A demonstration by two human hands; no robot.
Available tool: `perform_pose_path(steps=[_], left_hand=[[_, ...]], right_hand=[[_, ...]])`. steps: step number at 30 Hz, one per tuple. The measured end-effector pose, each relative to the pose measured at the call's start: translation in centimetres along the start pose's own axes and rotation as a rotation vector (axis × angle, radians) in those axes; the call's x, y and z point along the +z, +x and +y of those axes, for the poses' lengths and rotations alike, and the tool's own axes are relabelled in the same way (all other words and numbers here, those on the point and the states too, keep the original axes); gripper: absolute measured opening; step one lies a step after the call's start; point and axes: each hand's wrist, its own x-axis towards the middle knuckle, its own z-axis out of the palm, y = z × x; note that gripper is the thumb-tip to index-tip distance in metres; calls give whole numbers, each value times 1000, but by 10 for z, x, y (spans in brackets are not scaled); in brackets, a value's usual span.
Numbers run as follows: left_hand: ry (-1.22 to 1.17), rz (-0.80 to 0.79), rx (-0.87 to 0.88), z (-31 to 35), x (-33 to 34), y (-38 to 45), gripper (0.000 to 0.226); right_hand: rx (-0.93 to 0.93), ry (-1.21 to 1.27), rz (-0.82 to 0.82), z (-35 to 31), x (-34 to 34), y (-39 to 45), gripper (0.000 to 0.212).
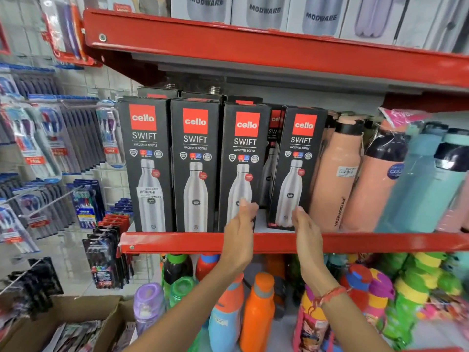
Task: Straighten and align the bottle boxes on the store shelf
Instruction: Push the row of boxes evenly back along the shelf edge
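Note:
Several black Cello Swift bottle boxes stand upright on the red middle shelf (177, 241). The two left boxes (147, 163) (195, 166) and the third box (243, 158) stand side by side. The fourth box (297, 163) stands apart to the right, turned slightly, and a gap shows another box (272, 138) further back. My left hand (241, 224) lies flat against the lower right of the third box. My right hand (304, 229) is flat against the lower left of the fourth box. Neither hand grips anything.
Peach bottles (335, 174) and teal bottles (426, 181) lean right of the boxes. White Modware boxes (264, 11) fill the top shelf. Coloured bottles (256, 311) stand on the shelf below. Toothbrush packs (50, 138) hang at left. A cardboard carton (76, 311) sits at lower left.

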Motion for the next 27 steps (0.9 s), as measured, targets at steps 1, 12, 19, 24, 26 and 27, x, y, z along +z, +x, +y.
perform_pose_path(steps=[1,12,19,24,26,27], left_hand=[[37,-53,-34,-1,11,3,83],[74,-75,-260,3,60,38,82],[45,-82,-260,-12,46,23,79],[-22,-55,-224,-14,31,11,130],[-27,-35,-215,-14,28,7,130],[-26,-26,-217,-15,27,7,129]], right_hand=[[12,4,18,1,-6,5,58],[53,12,-89,-8,-15,39,68],[86,-111,-183,-7,-28,28,98],[83,-179,-233,-8,-28,10,104],[85,-200,-239,-9,-27,4,111],[84,-202,-234,-10,-26,2,112]])
